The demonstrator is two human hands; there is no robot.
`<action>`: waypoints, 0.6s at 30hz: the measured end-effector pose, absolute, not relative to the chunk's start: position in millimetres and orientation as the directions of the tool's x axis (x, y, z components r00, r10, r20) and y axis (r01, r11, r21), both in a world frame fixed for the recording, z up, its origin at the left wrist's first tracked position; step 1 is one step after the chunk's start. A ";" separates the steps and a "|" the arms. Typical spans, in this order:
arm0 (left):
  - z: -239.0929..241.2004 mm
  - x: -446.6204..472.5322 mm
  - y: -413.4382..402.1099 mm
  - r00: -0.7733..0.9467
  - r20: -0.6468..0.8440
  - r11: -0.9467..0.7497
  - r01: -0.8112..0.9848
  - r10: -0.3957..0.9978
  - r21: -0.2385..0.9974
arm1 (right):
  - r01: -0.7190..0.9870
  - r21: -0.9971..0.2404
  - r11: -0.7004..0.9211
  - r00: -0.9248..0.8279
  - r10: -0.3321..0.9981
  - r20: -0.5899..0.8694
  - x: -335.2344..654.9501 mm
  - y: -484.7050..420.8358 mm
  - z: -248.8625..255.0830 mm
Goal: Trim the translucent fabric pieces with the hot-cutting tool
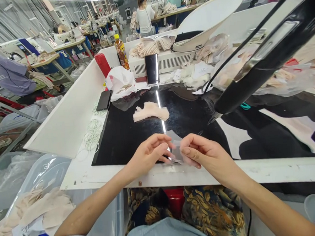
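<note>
A thin translucent piece of film or sheer cloth (178, 155) hangs above the near edge of the table. My right hand (202, 149) pinches its right side between thumb and fingers. Just left of it is my left hand (151, 152), its fingers loosely curved and apart, with the fingertips near the sheer piece. Whether they touch it, I cannot tell. Beyond both hands, a small stack of beige cut fabric pieces (150, 111) lies on the black work surface (127, 141).
A black machine arm (263, 61) slants in from the upper right, its tip low over the surface. Light fabric pieces (294, 129) lie at right. Green elastic loops (91, 136) and a dark phone (103, 100) lie at left. A plastic tub (46, 164) holds beige cloth.
</note>
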State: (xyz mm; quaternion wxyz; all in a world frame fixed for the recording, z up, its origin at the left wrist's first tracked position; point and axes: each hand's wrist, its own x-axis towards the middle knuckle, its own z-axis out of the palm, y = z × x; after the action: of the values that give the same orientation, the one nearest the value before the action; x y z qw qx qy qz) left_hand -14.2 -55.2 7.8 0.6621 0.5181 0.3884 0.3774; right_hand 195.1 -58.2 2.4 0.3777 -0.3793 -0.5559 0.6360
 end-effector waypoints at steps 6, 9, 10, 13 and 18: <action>8.2 -4.8 -51.1 0.477 -0.198 0.246 -0.039 0.856 0.968 | 0.053 -0.997 -0.053 -0.376 0.924 -0.069 198.4 -48.8 1.9; 7.6 -2.9 -46.6 0.413 -0.214 0.238 -0.007 0.885 0.971 | 0.135 -0.991 -0.013 -0.250 0.967 -0.047 202.3 -45.6 -0.8; 6.8 -3.0 -44.6 0.395 -0.208 0.223 0.009 0.895 0.975 | 0.178 -0.984 0.009 -0.208 0.978 -0.029 203.7 -44.7 -2.0; 2.9 -4.9 -38.7 0.359 -0.178 0.162 0.075 0.916 0.984 | 0.359 -0.928 0.100 -0.158 0.986 0.045 207.5 -41.7 -5.7; -4.3 -8.1 -32.6 0.327 -0.122 0.063 0.185 0.937 0.981 | 0.571 -0.757 0.317 -0.222 0.948 0.230 209.3 -35.1 -13.1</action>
State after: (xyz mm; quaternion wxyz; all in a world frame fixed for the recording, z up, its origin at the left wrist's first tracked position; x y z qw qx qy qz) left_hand -8.1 -32.6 -4.3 0.5561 0.5950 0.4716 0.3380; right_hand 209.3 -35.1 -13.1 0.3478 -0.5177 -0.7332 0.2708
